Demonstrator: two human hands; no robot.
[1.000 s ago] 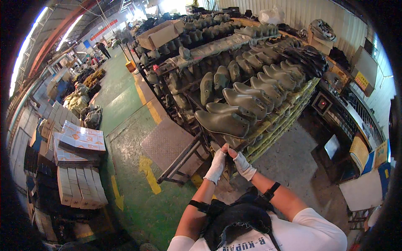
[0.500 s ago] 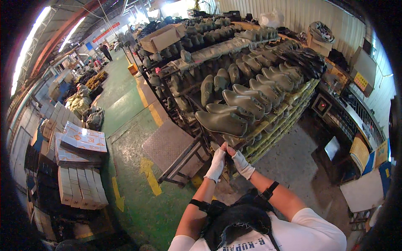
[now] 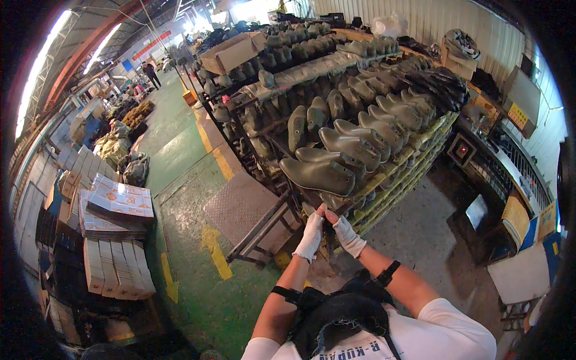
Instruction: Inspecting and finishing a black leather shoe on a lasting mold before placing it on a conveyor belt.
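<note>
My left hand (image 3: 311, 233) and my right hand (image 3: 347, 233) wear white gloves with bare thumb tips. They meet, thumbs almost touching, at the near corner of a shelf rack (image 3: 273, 227). The fingers curl out of sight beneath the thumbs, and whatever they hold is hidden; I cannot tell whether it is the rack's edge. Just beyond my thumbs, an olive-grey shoe last (image 3: 318, 176) lies on its side on the top shelf. Several more lasts (image 3: 355, 147) stand in rows behind it.
An open cardboard box (image 3: 233, 55) rests on the racks farther back. Stacked cartons (image 3: 117, 267) stand on the left beside the green floor (image 3: 192, 246) with yellow arrows. A machine (image 3: 465, 150) and panels (image 3: 519, 276) are on the right. Far off, a person (image 3: 150, 73) stands in the aisle.
My hands and the lasts stay in the same place. The distant person has shifted slightly.
</note>
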